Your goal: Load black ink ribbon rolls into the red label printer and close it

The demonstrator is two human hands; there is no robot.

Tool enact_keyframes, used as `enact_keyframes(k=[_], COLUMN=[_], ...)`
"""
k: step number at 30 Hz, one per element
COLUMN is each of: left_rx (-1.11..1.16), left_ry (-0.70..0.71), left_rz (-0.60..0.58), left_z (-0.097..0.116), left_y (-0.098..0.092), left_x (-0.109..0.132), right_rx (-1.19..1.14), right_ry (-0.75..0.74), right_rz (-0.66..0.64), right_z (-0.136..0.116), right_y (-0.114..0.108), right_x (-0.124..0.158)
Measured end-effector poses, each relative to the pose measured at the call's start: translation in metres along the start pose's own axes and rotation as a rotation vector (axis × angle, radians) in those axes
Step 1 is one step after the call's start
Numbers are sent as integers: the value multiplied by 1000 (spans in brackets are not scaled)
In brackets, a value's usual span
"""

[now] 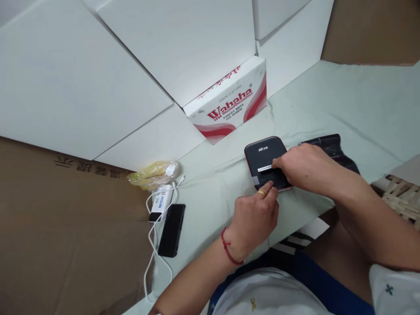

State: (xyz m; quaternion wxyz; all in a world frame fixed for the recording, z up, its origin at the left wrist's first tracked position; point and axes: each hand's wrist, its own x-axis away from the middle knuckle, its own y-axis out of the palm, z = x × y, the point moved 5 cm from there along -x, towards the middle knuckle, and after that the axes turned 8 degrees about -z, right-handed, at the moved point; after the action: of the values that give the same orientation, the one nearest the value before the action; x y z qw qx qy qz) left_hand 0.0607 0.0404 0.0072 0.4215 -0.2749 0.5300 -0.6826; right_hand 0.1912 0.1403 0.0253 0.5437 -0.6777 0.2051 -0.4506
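Observation:
A small black device with a red rim lies on the pale green cloth. A white label strip runs across its face. My right hand rests on the device's right part, fingers curled, with fingertips pinching at the strip's end. My left hand is closed at the device's near edge, its ringed finger pressing on the device. A red string circles the left wrist. Behind my right hand lies a black flat piece.
A black phone lies to the left, beside a white power bank with a white cable and a yellow plastic bag. A red-and-white "Wahaha" carton stands behind among white boards. Brown cardboard fills the left.

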Motion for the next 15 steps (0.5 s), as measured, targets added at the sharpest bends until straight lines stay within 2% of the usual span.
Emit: enact_keyframes(k=[4,7,10,12,15], left_rx=[228,501,822,1065,1350], left_ry=[-65,-279,-507,-599,-704], left_rz=[53,189,266,244,158], left_z=[-11,-38,-66,-79,-88], left_y=[-9,-14,-7,3,17], left_x=[0,3,3,-1,-9], right_rx=[-9,-64,-143,-174,-184], right_ry=[-19,-98,-263,-327,-331], right_rz=[20,54,91,114,109], right_z=[0,0,-4,-6,-5], right_y=[-2,9,25,31,32], right_x=[8,18,26,29,29])
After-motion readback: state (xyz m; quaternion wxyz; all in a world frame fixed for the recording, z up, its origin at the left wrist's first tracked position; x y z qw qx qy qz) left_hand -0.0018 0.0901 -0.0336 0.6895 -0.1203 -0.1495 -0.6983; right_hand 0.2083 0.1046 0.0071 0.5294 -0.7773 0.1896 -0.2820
